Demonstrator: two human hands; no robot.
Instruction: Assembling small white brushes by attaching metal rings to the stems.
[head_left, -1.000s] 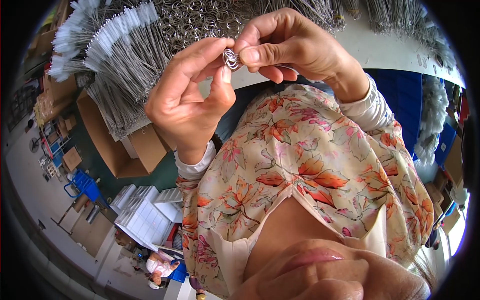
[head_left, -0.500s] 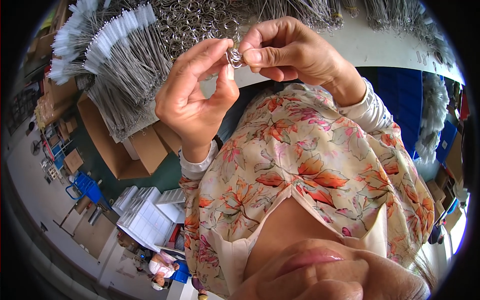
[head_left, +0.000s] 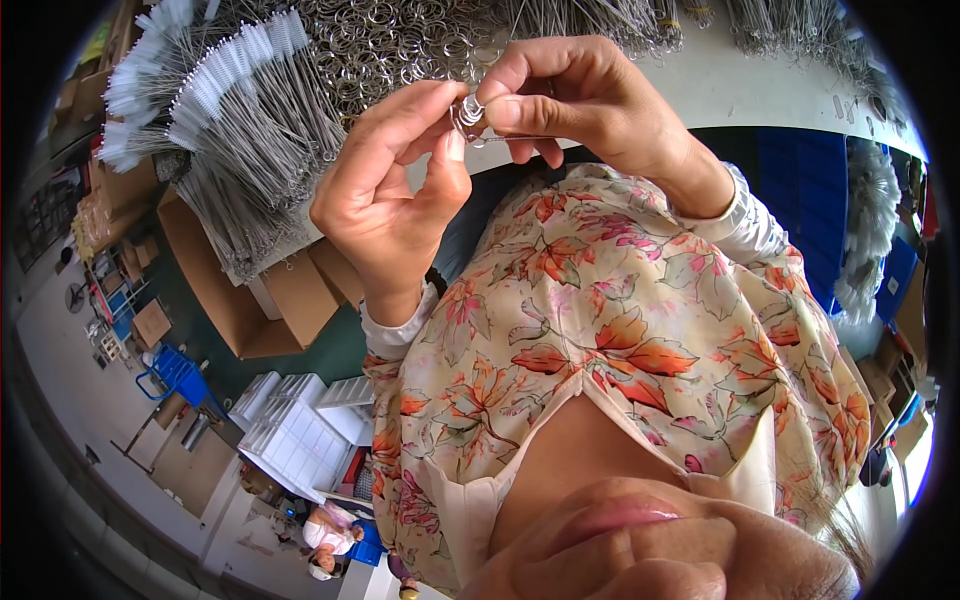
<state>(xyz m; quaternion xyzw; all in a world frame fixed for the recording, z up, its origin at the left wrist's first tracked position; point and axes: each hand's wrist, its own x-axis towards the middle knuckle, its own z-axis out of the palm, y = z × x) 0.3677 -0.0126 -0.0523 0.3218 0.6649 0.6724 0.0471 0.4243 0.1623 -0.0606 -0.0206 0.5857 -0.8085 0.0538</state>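
My left hand (head_left: 388, 195) pinches a small bunch of shiny metal split rings (head_left: 468, 112) between thumb and fingertips. From the other side my right hand (head_left: 600, 110) is closed at the same rings, its thumb and forefinger touching them. A thin wire shaft (head_left: 510, 137) runs from the rings under my right thumb; most of it is hidden by the fingers. Just beyond my fingertips lies a heap of loose metal rings (head_left: 385, 45). Left of it are stacked wire brushes (head_left: 250, 130) with white bristle heads and twisted wire stems.
The pale worktable (head_left: 770, 95) carries more bundles of wire stems (head_left: 600, 22) along its far side. An open cardboard box (head_left: 230, 300) stands below the table's left end. White plastic crates (head_left: 300, 430) and a blue cart (head_left: 178, 372) are farther off. Another person (head_left: 328, 535) is in the background.
The rings have turned slightly between my fingertips, and the wire shaft now shows beneath my right thumb. My right-hand fingers have shifted a little; both hands stay in nearly the same place.
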